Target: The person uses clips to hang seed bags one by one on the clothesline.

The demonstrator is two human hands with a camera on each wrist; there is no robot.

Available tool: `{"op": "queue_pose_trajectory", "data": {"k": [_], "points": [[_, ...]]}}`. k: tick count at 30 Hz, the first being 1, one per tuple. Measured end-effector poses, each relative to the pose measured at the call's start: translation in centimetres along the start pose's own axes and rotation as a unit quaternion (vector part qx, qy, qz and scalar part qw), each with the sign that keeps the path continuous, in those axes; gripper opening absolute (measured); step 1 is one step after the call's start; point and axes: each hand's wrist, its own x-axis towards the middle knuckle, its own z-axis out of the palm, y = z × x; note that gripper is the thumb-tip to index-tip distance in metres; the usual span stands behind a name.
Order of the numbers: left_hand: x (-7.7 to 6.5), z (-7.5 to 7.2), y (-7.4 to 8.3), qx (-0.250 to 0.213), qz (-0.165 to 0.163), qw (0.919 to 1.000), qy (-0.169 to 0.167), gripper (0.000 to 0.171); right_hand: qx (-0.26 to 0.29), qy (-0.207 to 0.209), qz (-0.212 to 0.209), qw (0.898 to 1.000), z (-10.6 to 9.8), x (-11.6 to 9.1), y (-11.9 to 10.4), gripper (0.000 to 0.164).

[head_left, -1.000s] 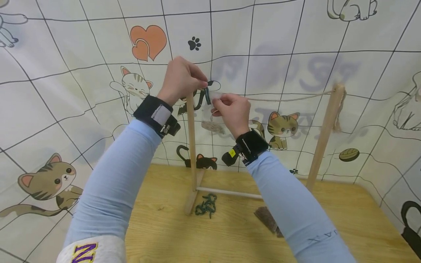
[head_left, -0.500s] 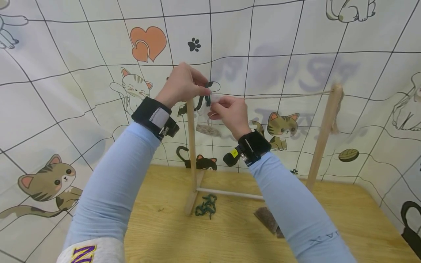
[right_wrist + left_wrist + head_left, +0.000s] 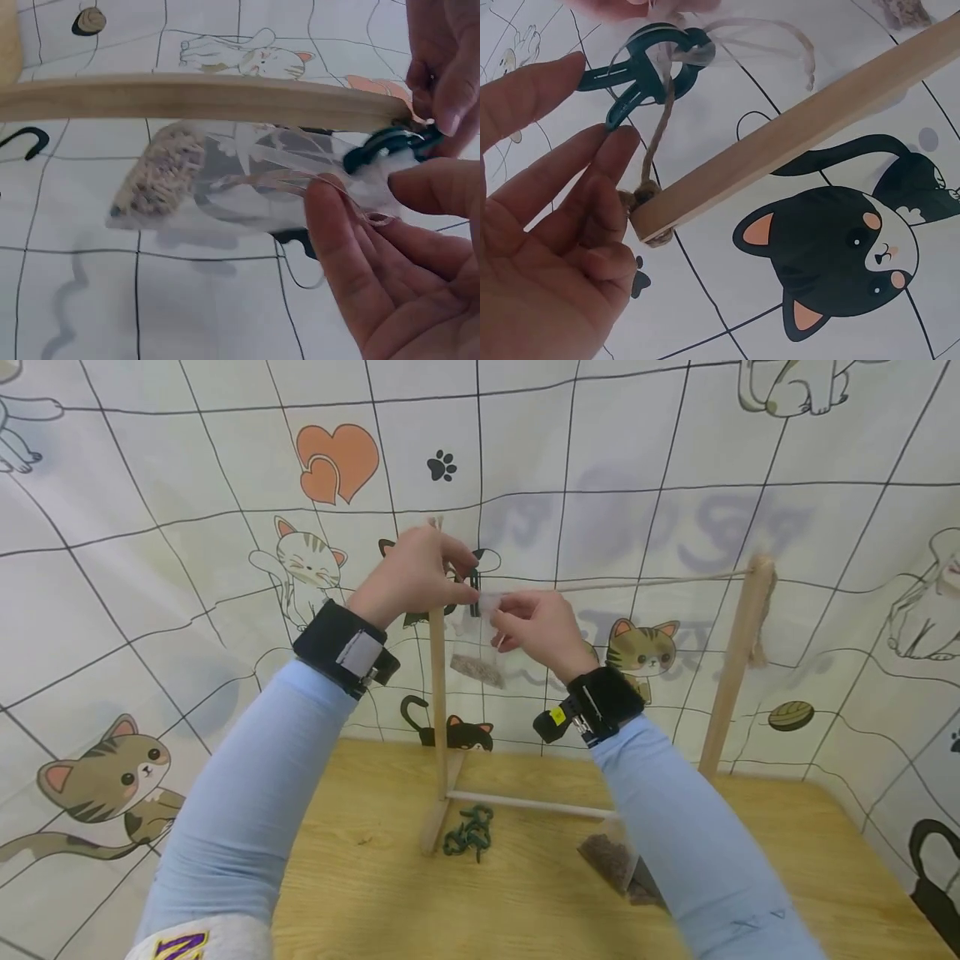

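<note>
My left hand pinches the two handles of a green plastic plant clip between thumb and fingers. The clip's ring surrounds the cord near the left post's top. My right hand pinches the upper end of a sheer drawstring bag, its thin strings trailing over the fingers. Small pale brown bits fill the bag's bottom, which hangs below the cord in the head view. In the right wrist view, the clip overlaps the bag's top beside my right thumb; whether it grips the bag I cannot tell.
A wooden frame with a left post and right post stands on the wooden table. Several green clips lie at its left foot. More filled bags lie partly under my right forearm. A cat-print curtain hangs behind.
Both hands have come down a little, with the clip and the bag; the right has also shifted slightly right. The left post's top now shows above my left hand.
</note>
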Motion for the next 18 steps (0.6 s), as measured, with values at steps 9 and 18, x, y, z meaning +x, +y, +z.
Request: {"op": "queue_pose_trajectory", "data": {"k": [9, 18], "points": [[-1.9, 0.4, 0.5, 0.049, 0.06, 0.9966, 0.028, 0.04, -0.083, -0.065, -0.009, 0.994, -4.9, -2.8, 0.2, 0.034], [-5.6, 1.7, -1.0, 0.027, 0.156, 0.9755, 0.153, 0.036, -0.193, 0.023, -0.112, 0.975, -8.6, -7.5, 1.1, 0.032]]}}
